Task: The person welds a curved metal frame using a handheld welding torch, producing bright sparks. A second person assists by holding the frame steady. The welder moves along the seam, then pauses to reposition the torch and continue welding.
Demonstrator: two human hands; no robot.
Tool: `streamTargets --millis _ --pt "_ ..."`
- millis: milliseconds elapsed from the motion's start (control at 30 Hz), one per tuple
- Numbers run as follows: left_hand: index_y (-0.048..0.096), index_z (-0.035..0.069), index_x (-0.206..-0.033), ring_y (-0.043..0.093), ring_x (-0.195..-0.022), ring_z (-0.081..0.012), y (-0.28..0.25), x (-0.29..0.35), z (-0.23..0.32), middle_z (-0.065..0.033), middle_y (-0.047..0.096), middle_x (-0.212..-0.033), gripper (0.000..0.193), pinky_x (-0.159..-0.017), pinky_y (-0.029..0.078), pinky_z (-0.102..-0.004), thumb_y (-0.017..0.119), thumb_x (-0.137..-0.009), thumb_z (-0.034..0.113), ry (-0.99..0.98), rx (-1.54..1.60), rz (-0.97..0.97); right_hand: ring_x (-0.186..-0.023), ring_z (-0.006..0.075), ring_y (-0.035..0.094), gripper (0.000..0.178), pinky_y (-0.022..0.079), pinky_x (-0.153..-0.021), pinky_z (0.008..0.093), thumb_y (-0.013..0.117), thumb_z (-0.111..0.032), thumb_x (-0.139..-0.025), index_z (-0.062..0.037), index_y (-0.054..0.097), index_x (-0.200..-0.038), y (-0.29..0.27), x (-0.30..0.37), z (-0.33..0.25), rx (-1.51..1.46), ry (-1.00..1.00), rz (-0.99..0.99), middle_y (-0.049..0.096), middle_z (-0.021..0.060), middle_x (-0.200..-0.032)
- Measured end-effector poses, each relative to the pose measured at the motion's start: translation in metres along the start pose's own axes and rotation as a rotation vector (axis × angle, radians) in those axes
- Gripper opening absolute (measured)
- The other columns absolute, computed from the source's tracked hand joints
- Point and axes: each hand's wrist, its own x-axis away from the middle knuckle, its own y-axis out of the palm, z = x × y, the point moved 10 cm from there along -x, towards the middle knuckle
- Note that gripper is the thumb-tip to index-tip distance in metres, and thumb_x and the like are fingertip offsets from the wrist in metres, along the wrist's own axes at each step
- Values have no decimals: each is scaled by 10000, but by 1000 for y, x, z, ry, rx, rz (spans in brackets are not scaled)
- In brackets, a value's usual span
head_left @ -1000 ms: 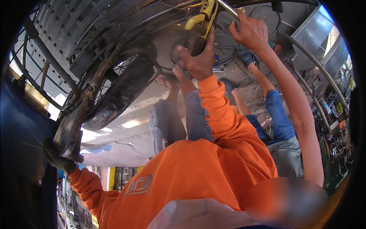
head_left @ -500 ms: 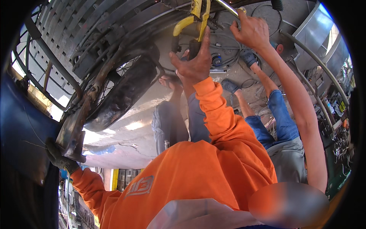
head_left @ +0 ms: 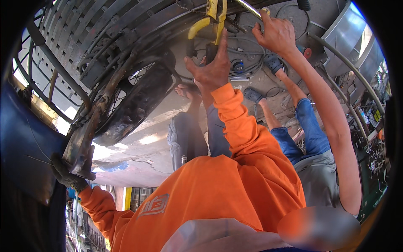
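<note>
My left hand (head_left: 69, 174), in a dark glove, grips the lower end of a worn brown-grey metal bar (head_left: 86, 136) at the left. At the top centre, my bare right hand (head_left: 212, 71) is closed around a black grip of a yellow two-handled tool (head_left: 218, 30). The thumb sticks out to the left and a finger stretches up along the handle. The tool's other black-tipped handle (head_left: 197, 28) stands apart, left of the hand. Its upper end is cut off by the picture's edge.
A co-worker beside me on the right has a hand (head_left: 277, 33) on a shiny metal tube (head_left: 248, 7). A spoked wheel with a dark tyre (head_left: 136, 109) lies beside the bar, below a slatted metal panel (head_left: 71, 38). Cables (head_left: 252, 69) coil across the floor.
My right hand and the yellow tool have shifted slightly left. My left hand stays on the metal bar, and the co-worker's hand remains on the tube.
</note>
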Motion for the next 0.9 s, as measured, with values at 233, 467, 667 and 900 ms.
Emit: streamTargets --millis 233,467,667,900 --pt "624 -43 -1304 606 -1187 -261 10 11 28 -146 651 -1241 497 -1014 475 -371 658 -996 346 92 -122 34 -913 221 652 851 568 -752 344 819 -265 -786 4 331 -1428 8 2 22 -493 264 85 611 108 -1091" --pt "640 -37 -1255 602 -1112 -241 -1 6 -14 -121 645 -1173 472 -988 463 -357 653 -996 358 -150 147 102 -674 150 581 515 529 -565 337 737 -461 -880 -108 465 -1138 32 17 53 -1388 974 29 537 53 -894" --pt "634 -24 -1282 637 -1121 -320 -4 3 -4 -179 651 -1214 615 -958 523 -417 745 -910 453 59 -166 87 -1084 292 613 1137 514 -933 367 887 -258 -709 44 180 -1546 -14 1 6 -416 184 58 533 192 -1285" --pt "637 -31 -1307 642 -1124 -328 16 22 49 -189 654 -1224 616 -965 525 -429 727 -930 448 536 -533 1 -1204 215 581 1210 549 -879 281 888 -139 -683 -17 134 -1623 5 12 2 -178 182 -3 536 172 -1400"
